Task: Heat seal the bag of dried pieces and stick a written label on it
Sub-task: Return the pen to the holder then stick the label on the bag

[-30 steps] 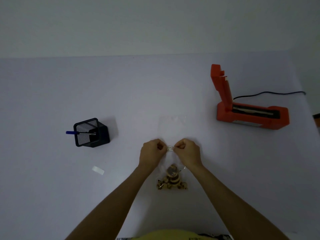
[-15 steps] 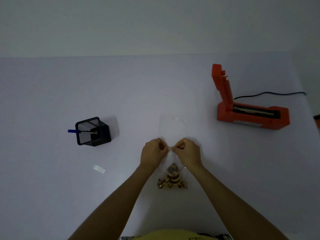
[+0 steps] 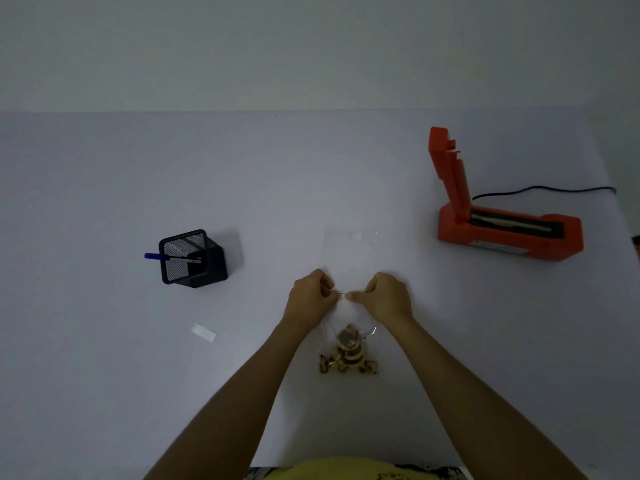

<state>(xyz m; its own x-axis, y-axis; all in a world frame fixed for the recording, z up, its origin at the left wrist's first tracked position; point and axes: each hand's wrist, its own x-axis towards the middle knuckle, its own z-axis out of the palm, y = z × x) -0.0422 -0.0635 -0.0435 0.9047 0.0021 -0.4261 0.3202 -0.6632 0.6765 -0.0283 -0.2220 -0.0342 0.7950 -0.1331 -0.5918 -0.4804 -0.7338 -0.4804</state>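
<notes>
Little had shifted since earlier: the label (image 3: 342,294) was pinched between left hand (image 3: 309,299) and right hand (image 3: 388,296), held above the bag (image 3: 348,351) for sticking.

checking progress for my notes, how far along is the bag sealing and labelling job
Early on. Nothing looks finished: the orange heat sealer stands open, with no bag in it. In hand: the left hand and right hand pinch something small between them above the bag of dried pieces. Left: sealing, then writing, with the pen in its holder and a white slip lying untouched.
</notes>
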